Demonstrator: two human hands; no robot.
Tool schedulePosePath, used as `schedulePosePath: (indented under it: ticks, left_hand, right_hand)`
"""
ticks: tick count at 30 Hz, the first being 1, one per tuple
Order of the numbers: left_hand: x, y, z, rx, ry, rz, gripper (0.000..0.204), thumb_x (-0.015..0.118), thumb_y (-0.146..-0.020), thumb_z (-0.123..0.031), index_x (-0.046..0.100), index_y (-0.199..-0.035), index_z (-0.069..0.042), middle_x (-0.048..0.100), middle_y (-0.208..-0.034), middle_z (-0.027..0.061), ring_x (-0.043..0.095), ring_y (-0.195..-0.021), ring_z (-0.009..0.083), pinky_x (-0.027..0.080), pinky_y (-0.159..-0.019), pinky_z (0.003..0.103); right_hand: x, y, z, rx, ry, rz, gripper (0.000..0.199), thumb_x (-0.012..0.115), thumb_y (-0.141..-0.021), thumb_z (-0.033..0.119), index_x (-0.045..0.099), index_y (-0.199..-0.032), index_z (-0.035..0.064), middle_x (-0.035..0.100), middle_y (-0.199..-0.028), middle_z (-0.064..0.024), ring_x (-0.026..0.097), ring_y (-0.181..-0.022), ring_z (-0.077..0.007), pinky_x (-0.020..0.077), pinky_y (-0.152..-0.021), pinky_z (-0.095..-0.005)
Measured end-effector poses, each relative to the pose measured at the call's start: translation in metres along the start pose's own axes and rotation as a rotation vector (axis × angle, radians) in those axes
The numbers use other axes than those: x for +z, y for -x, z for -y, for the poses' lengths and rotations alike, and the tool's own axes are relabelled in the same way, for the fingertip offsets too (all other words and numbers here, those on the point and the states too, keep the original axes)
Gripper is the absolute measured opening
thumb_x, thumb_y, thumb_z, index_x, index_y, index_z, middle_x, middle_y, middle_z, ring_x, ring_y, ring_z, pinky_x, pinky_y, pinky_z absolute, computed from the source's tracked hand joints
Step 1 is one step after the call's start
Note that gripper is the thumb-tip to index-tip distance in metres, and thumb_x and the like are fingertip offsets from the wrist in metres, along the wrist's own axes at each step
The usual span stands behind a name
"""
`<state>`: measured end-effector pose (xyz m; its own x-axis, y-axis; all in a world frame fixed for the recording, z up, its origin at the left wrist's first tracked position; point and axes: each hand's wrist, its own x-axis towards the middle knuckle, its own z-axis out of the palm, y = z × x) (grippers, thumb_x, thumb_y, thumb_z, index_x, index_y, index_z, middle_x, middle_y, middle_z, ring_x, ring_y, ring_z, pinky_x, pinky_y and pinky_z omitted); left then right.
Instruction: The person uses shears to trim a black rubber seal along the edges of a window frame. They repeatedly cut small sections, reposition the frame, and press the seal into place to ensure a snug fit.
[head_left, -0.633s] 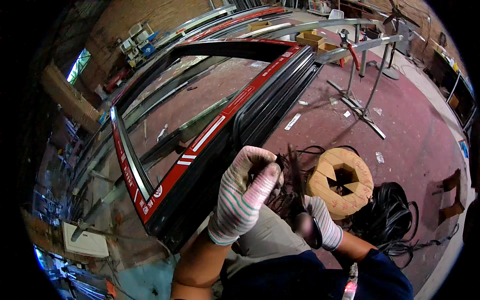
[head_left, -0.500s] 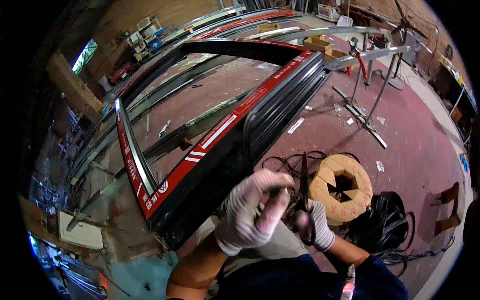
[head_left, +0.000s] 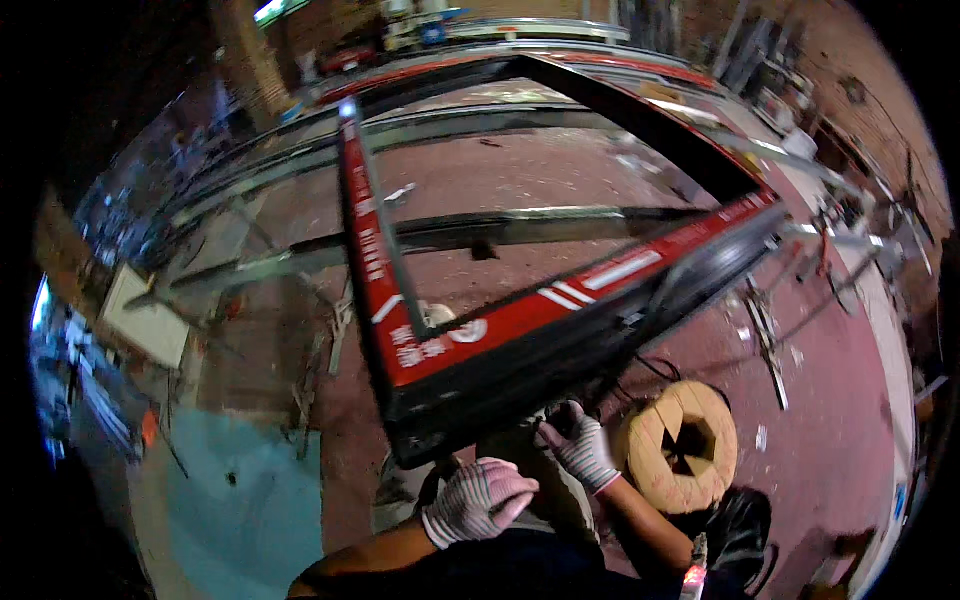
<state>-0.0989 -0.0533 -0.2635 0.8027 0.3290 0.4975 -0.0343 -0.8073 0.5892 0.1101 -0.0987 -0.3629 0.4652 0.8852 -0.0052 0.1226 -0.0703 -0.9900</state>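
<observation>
A large window frame (head_left: 560, 305) with red protective tape lies tilted in front of me, its near corner (head_left: 420, 400) pointing at my lap. My right hand (head_left: 582, 452), in a striped work glove, reaches up to the dark lower edge of the frame and pinches a thin black rubber strip (head_left: 640, 368) there. My left hand (head_left: 482, 500), gloved too, is curled into a fist just below the frame's corner, and nothing shows in it. A round cardboard spool (head_left: 680, 445) lies on the floor to the right of my right hand.
A heap of black rubber strip (head_left: 742, 520) lies by the spool. Other metal frames and bars (head_left: 480, 225) lie beyond on the reddish floor (head_left: 850, 400). A metal stand (head_left: 765, 330) is at the right, a pale board (head_left: 150, 325) at the left.
My head has turned left, so the frame fills the middle. My left hand has dropped from chest height to my lap. My right hand has moved up to the frame's edge.
</observation>
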Motion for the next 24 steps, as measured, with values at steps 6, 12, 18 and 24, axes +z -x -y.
schedulePosePath:
  ticks: [6,12,18,24]
  left_hand:
    - [0.045,0.118,0.098,-0.737,-0.063,0.125,0.043,0.060,-0.094,-0.032,0.060,-0.126,-0.003,0.064,-0.123,0.0240,0.062,-0.114,0.0373,0.049,-0.101,0.041]
    - [0.081,0.145,0.150,-0.707,0.188,0.051,0.043,0.054,-0.094,-0.031,0.058,-0.131,-0.009,0.056,-0.136,0.0191,0.051,-0.127,0.0373,0.040,-0.111,0.046]
    - [0.087,0.134,0.167,-0.774,0.226,0.117,0.047,0.051,-0.096,-0.036,0.056,-0.135,-0.009,0.055,-0.139,0.0186,0.049,-0.129,0.0360,0.038,-0.111,0.045]
    - [0.086,0.134,0.175,-0.803,0.242,0.150,0.052,0.049,-0.097,-0.041,0.053,-0.138,-0.009,0.053,-0.141,0.0182,0.048,-0.131,0.0346,0.037,-0.112,0.044]
  right_hand:
    - [0.069,-0.070,-0.081,0.018,0.016,0.108,0.032,0.068,-0.090,0.016,0.059,-0.118,0.0035,0.063,-0.113,-0.0132,0.059,-0.103,-0.0228,0.0510,-0.088,-0.0359]
    - [0.083,-0.093,-0.067,0.028,0.140,0.138,0.034,0.069,-0.086,0.009,0.059,-0.119,0.0031,0.062,-0.115,-0.0145,0.059,-0.105,-0.0245,0.0501,-0.090,-0.0360]
    - [0.064,-0.087,-0.069,0.007,0.224,0.099,0.038,0.069,-0.083,0.002,0.058,-0.120,0.0028,0.061,-0.118,-0.0157,0.059,-0.107,-0.0262,0.0492,-0.092,-0.0362]
    - [0.009,-0.055,-0.036,-0.149,0.382,-0.062,0.044,0.070,-0.080,-0.006,0.058,-0.121,0.0025,0.060,-0.120,-0.0170,0.059,-0.109,-0.0278,0.0483,-0.094,-0.0363]
